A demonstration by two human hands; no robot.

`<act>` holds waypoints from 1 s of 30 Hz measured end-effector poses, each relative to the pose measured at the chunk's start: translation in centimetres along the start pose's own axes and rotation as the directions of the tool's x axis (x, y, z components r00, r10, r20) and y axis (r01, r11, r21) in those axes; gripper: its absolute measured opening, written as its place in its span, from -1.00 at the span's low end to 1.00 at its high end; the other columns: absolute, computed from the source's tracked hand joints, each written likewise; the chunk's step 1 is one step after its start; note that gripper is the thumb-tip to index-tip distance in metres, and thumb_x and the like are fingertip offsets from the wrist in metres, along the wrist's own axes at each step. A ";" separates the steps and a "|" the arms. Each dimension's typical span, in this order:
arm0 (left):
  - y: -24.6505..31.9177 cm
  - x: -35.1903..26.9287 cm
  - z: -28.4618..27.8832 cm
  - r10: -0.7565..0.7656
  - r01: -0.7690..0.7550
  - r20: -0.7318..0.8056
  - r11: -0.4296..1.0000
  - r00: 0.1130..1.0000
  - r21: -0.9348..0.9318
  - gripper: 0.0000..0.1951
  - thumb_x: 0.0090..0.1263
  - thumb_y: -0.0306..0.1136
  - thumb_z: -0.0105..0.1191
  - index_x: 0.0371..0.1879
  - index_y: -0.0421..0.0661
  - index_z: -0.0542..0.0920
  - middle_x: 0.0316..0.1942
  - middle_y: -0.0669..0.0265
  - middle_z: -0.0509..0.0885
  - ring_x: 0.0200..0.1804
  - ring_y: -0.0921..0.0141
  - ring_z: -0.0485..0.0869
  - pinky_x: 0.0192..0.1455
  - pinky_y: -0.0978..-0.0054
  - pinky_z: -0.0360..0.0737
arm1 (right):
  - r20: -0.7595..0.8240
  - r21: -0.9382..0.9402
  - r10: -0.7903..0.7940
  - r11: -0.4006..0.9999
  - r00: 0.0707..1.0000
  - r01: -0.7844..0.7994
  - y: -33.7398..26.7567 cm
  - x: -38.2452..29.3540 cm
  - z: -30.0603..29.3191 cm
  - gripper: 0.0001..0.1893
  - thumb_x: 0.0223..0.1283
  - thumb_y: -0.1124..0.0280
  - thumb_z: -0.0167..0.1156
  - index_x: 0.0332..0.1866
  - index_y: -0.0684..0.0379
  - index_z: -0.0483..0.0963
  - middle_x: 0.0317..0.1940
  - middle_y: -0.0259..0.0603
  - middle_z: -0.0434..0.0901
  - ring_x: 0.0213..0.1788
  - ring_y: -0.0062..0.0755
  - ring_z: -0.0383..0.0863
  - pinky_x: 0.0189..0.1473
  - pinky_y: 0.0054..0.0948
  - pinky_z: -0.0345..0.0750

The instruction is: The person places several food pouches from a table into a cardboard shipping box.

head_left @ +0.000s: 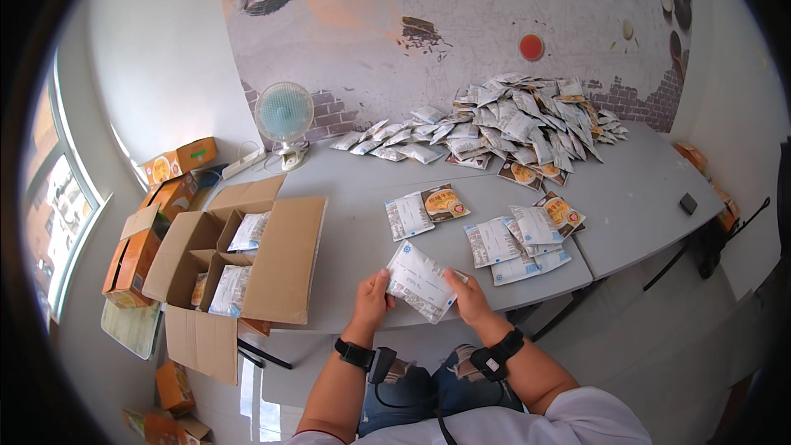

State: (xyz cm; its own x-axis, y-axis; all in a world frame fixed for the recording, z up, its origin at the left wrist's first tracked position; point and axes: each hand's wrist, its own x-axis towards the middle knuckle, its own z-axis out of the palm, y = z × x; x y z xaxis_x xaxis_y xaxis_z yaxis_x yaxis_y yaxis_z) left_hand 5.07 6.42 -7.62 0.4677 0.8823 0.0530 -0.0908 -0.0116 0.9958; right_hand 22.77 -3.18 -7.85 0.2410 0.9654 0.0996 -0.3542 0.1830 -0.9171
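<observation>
A white printed sachet point(423, 281) is held between both hands over the table's front edge, its pale printed side facing up. My left hand point(372, 300) grips its left edge, and my right hand point(468, 298) pinches the right edge. Just beyond lie two more packets, a white-faced sachet point(409, 215) overlapping a brown-and-yellow one point(445, 202). To the right, several sachets point(494, 242) rest in a loose overlapping group, one showing its brown-and-yellow face point(561, 213).
A divided cardboard box point(281, 262) stands at left with flaps spread and sachets point(232, 290) inside. Behind are a clip fan point(284, 114), a power strip point(242, 164) and a large sachet heap point(519, 117). Orange cartons point(133, 266) line the left. A small black object point(688, 203) lies right.
</observation>
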 end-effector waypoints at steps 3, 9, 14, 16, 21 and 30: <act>-0.1 0.1 -0.2 -0.065 0.064 -0.004 0.991 0.998 -0.120 -0.48 0.43 0.07 -0.27 -0.65 -0.07 0.46 -0.80 0.43 0.41 -0.75 0.60 0.31 -0.69 0.68 0.23 | -0.004 0.062 0.010 0.998 1.000 -0.010 0.3 0.0 -0.1 -0.55 0.34 0.11 -0.08 -0.05 0.37 0.44 -0.22 -0.27 0.56 -0.19 -0.58 0.50 -0.09 -0.58 0.40; 0.4 -0.2 0.2 -0.056 0.061 0.186 0.998 0.981 -0.021 -0.43 0.41 0.13 -0.34 -0.60 -0.10 0.50 -0.68 0.35 0.52 -0.63 0.55 0.42 -0.58 0.63 0.32 | -0.078 0.151 -0.020 0.988 0.997 0.031 0.6 0.2 -0.5 -0.53 0.35 0.11 -0.09 0.01 0.39 0.39 -0.17 -0.22 0.55 -0.15 -0.55 0.51 -0.08 -0.55 0.43; -0.4 0.3 0.3 -0.101 0.112 0.071 0.979 0.992 -0.171 -0.46 0.43 0.11 -0.36 -0.51 -0.11 0.51 -0.62 0.35 0.54 -0.59 0.54 0.45 -0.54 0.61 0.35 | 0.081 -0.076 0.014 0.997 0.997 -0.008 -0.5 -0.5 0.2 -0.55 0.33 0.14 -0.06 0.09 0.35 0.36 -0.14 -0.19 0.53 -0.15 -0.53 0.54 -0.24 -0.54 0.55; -0.4 0.4 0.4 -0.101 0.105 0.027 0.956 0.994 -0.272 -0.47 0.43 0.09 -0.35 -0.48 -0.11 0.51 -0.61 0.35 0.55 -0.61 0.54 0.44 -0.55 0.60 0.36 | 0.221 -0.099 0.038 0.995 0.974 -0.016 -1.4 -0.7 0.5 -0.55 0.32 0.16 -0.05 0.12 0.33 0.34 -0.14 -0.20 0.53 -0.16 -0.52 0.55 -0.37 -0.55 0.58; 0.1 0.0 0.7 -0.048 0.056 0.035 0.959 0.998 -0.278 -0.54 0.45 0.02 -0.29 -0.37 -0.15 0.51 -0.53 0.36 0.58 -0.59 0.57 0.49 -0.56 0.67 0.41 | 0.274 -0.123 0.105 0.990 0.956 -0.073 -1.7 -0.5 0.2 -0.53 0.32 0.17 -0.04 0.17 0.32 0.28 -0.13 -0.22 0.52 -0.15 -0.52 0.54 -0.29 -0.55 0.57; 0.2 -0.4 1.1 0.156 -0.167 0.192 0.985 0.969 0.042 -0.62 0.46 -0.17 -0.22 0.00 -0.26 0.41 -0.12 0.25 0.55 -0.10 0.46 0.52 -0.05 0.53 0.48 | 0.266 -0.130 0.055 0.991 0.962 -0.021 -0.6 -0.1 0.5 -0.55 0.29 0.25 0.03 0.15 0.35 0.25 -0.09 -0.21 0.49 -0.08 -0.59 0.45 -0.01 -0.56 0.42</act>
State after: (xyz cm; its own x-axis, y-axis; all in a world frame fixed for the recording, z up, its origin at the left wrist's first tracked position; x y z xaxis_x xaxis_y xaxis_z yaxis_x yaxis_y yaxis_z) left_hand 5.81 5.60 -7.40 0.6078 0.7626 0.2214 -0.1311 -0.1786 0.9752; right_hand 22.55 -3.34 -7.11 -0.0277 0.9886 0.1482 -0.2387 0.1374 -0.9613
